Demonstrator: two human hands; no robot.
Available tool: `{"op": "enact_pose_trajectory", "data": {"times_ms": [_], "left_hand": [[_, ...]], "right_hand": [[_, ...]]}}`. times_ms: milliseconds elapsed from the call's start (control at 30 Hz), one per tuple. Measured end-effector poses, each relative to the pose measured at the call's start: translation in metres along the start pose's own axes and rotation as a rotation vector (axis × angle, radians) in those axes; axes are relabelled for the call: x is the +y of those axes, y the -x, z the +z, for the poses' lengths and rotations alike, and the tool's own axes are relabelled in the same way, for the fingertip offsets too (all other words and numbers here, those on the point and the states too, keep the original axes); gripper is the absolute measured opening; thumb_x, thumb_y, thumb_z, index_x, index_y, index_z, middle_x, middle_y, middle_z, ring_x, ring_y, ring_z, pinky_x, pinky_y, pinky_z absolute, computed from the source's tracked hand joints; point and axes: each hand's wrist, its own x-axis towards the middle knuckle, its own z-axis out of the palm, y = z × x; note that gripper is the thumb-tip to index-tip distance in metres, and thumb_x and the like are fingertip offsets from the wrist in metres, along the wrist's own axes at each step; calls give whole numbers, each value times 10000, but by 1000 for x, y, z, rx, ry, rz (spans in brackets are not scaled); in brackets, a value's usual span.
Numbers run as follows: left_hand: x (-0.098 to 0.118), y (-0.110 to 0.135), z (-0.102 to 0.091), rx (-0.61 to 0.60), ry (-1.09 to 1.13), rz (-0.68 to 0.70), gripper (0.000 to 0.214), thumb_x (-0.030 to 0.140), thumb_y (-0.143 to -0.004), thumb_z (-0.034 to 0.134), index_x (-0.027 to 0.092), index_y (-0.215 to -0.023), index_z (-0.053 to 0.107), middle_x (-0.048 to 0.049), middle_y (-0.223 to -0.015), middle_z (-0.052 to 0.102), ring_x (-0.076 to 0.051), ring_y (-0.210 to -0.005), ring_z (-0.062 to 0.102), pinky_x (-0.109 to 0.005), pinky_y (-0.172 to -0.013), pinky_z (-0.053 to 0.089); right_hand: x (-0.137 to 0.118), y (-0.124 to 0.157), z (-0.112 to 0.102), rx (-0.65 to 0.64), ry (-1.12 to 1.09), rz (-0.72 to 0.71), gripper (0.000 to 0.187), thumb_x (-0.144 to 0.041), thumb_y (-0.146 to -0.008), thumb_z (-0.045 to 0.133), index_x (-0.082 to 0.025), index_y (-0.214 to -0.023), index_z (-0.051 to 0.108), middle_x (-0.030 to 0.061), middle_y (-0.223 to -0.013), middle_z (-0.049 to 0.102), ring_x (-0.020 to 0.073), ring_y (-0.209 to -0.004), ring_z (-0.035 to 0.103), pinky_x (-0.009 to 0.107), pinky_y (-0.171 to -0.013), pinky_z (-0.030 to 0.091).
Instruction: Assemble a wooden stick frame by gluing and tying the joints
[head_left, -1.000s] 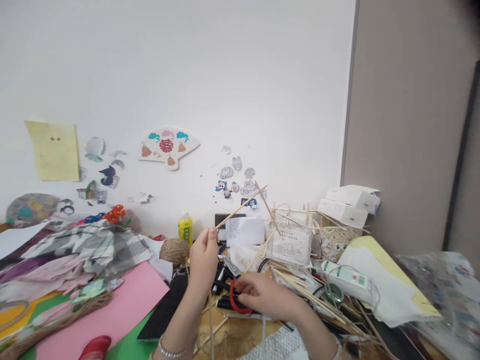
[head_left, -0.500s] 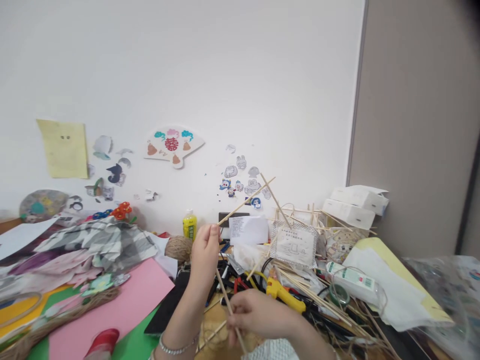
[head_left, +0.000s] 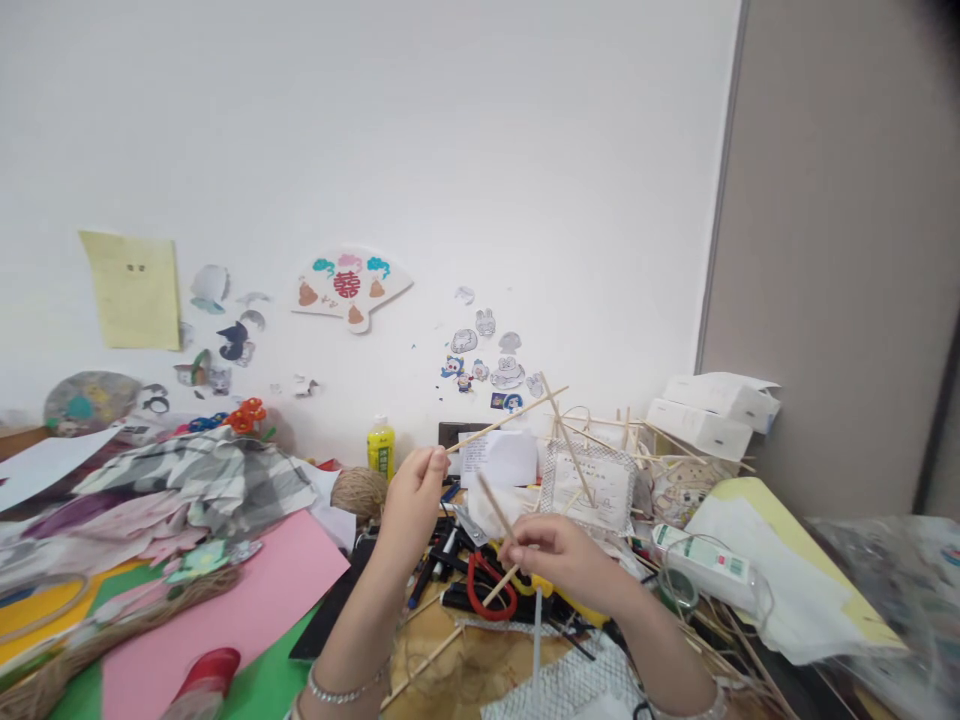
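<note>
My left hand is closed around the near end of a thin wooden stick. That stick slants up to the right, and near its far end it crosses another wooden stick. In my right hand, pinched fingers hold a further stick, its upper end pointing up and left. Below the right hand, a long stick runs diagonally over the brown table. Red-handled scissors lie beside the right hand. The yellow glue gun is mostly hidden behind that hand.
Boxed in around the hands are a twine ball, a yellow bottle, pink paper and checked cloth. Rightward are a mesh-edged card, a tape roll, white boxes and a yellow-white sheet.
My right hand has risen and moved right with its stick, uncovering the scissors and white mesh on the table. The crossed sticks have shifted slightly right and down; my left hand stays nearly in place.
</note>
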Motion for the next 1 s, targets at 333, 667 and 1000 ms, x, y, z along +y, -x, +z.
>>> {"op": "enact_pose_trajectory", "data": {"times_ms": [333, 667, 1000], "left_hand": [[7, 2, 2, -19, -61, 53, 365, 436, -839, 311, 213, -602, 476, -8, -649, 532, -185, -671, 510, -293, -629, 399], [8, 2, 2, -40, -82, 58, 358, 437, -836, 301, 218, -592, 445, 0, -633, 513, -178, -649, 492, -288, -613, 386], [12, 3, 1, -51, -81, 65, 364, 442, -842, 297, 214, -600, 446, 2, -633, 508, -181, -658, 505, -294, -620, 394]], "right_hand": [[19, -14, 17, 238, 86, -81, 313, -373, -865, 500, -166, -700, 666, 23, -774, 538, 149, -751, 542, 255, -695, 412], [27, -15, 29, 264, 269, -83, 321, -277, -855, 440, -184, -549, 423, -44, -569, 396, 119, -580, 410, 245, -575, 274], [31, -15, 31, 268, 311, -97, 314, -270, -850, 430, -197, -553, 358, -44, -561, 390, 118, -564, 397, 239, -555, 263]]}}
